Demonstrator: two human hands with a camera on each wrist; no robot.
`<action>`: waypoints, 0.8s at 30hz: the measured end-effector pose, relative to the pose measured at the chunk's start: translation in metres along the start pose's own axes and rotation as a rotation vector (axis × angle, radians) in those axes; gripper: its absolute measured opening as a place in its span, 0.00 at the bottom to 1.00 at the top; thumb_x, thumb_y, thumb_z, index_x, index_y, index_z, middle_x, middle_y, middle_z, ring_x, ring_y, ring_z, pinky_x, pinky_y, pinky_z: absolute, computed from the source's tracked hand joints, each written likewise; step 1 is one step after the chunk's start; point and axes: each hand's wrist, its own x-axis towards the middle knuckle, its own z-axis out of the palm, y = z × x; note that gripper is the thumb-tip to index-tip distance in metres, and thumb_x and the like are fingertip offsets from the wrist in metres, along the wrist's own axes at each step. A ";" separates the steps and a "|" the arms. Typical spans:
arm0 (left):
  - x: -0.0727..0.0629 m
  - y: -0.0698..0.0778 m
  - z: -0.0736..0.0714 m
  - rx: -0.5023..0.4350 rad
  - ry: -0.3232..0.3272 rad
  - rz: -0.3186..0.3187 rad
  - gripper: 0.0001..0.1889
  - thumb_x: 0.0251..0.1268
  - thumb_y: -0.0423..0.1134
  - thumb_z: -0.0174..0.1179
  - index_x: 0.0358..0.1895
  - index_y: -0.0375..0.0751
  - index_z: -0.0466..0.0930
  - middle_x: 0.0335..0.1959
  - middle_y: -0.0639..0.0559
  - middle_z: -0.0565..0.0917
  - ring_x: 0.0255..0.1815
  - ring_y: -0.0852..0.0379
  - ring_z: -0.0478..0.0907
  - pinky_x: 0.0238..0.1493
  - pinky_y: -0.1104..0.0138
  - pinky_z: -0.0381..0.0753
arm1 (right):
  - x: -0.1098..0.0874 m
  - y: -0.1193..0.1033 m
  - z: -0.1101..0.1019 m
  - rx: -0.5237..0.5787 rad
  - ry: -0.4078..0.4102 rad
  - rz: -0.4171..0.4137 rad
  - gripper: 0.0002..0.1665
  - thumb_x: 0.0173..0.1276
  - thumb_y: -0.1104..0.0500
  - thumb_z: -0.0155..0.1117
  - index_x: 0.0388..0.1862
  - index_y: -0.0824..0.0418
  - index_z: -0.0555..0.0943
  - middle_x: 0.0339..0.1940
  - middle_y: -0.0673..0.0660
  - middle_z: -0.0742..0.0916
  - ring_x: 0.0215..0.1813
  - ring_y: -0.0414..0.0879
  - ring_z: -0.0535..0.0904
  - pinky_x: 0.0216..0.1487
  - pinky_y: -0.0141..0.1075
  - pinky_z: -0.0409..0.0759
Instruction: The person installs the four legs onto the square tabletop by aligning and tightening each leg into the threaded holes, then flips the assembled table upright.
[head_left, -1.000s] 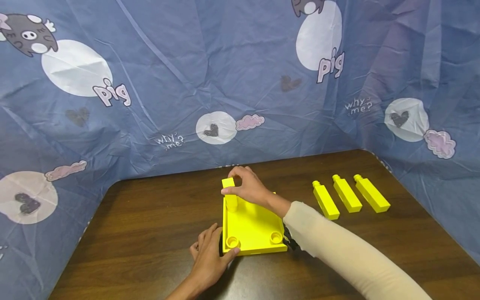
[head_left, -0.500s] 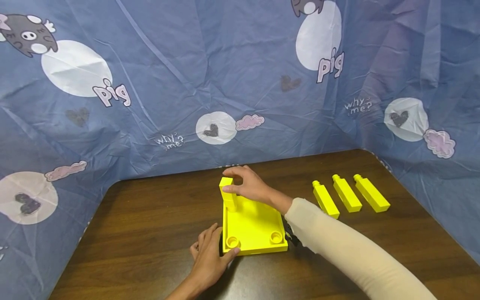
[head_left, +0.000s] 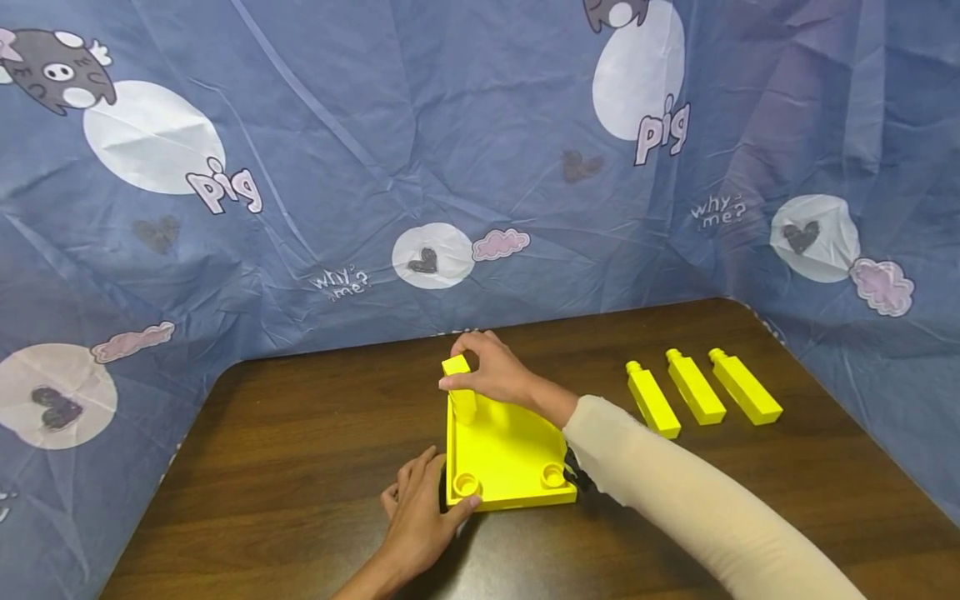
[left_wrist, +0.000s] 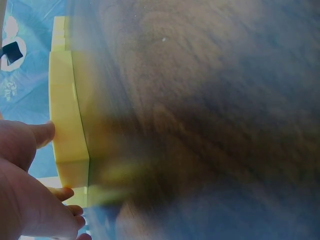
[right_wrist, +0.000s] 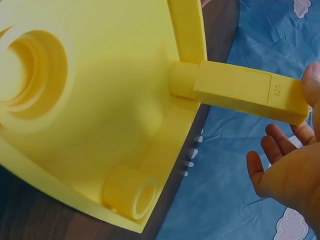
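A shallow yellow panel (head_left: 510, 450) with a raised rim lies on the table, its round corner sockets facing up. At its back left corner stands a square yellow leg (right_wrist: 250, 90), its round end at that corner's socket and "125" marked on one face. My right hand (head_left: 498, 372) pinches the leg's upper end between thumb and fingers. In the right wrist view the other fingers are spread apart from the leg. My left hand (head_left: 422, 510) grips the panel's front left corner, thumb (head_left: 468, 503) on the front rim. Two front sockets, the left socket (head_left: 467, 484) and right socket (head_left: 553, 475), hold nothing.
Three more yellow legs lie side by side on the table's right: a near leg (head_left: 654, 402), a middle leg (head_left: 696, 387) and a far leg (head_left: 746, 387), each with a narrow threaded end. A blue printed cloth (head_left: 337, 167) hangs behind the brown table (head_left: 300, 433).
My right fingers loosened and shifted on the leg, then closed round its top again. The leg has turned and leaned slightly, staying at the same corner. My left hand and the panel keep their place.
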 end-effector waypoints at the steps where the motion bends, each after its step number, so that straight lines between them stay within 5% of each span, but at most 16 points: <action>1: 0.000 0.000 0.000 0.002 0.001 -0.003 0.35 0.59 0.53 0.66 0.64 0.36 0.67 0.70 0.38 0.63 0.68 0.41 0.56 0.55 0.40 0.48 | 0.000 0.000 0.001 -0.001 0.004 0.006 0.21 0.56 0.49 0.75 0.41 0.55 0.76 0.44 0.50 0.80 0.52 0.48 0.69 0.52 0.43 0.69; 6: 0.000 0.000 0.001 0.002 0.002 -0.003 0.35 0.59 0.53 0.66 0.64 0.37 0.68 0.69 0.38 0.64 0.68 0.41 0.56 0.55 0.40 0.48 | 0.002 0.000 0.001 0.018 -0.007 0.030 0.22 0.56 0.47 0.74 0.40 0.56 0.75 0.43 0.51 0.79 0.52 0.48 0.68 0.50 0.42 0.69; 15: -0.001 0.000 0.000 -0.007 0.013 0.007 0.34 0.58 0.52 0.67 0.63 0.37 0.69 0.69 0.38 0.64 0.68 0.41 0.57 0.54 0.41 0.49 | 0.003 0.005 -0.014 0.111 -0.128 0.064 0.23 0.64 0.53 0.68 0.57 0.55 0.79 0.64 0.54 0.76 0.72 0.51 0.59 0.69 0.52 0.58; 24: -0.001 0.000 0.001 0.002 0.014 -0.002 0.33 0.58 0.52 0.67 0.63 0.39 0.69 0.69 0.38 0.65 0.68 0.41 0.57 0.54 0.41 0.49 | -0.001 0.002 -0.005 0.098 -0.006 0.064 0.16 0.56 0.56 0.75 0.42 0.57 0.82 0.50 0.54 0.82 0.61 0.55 0.70 0.64 0.48 0.65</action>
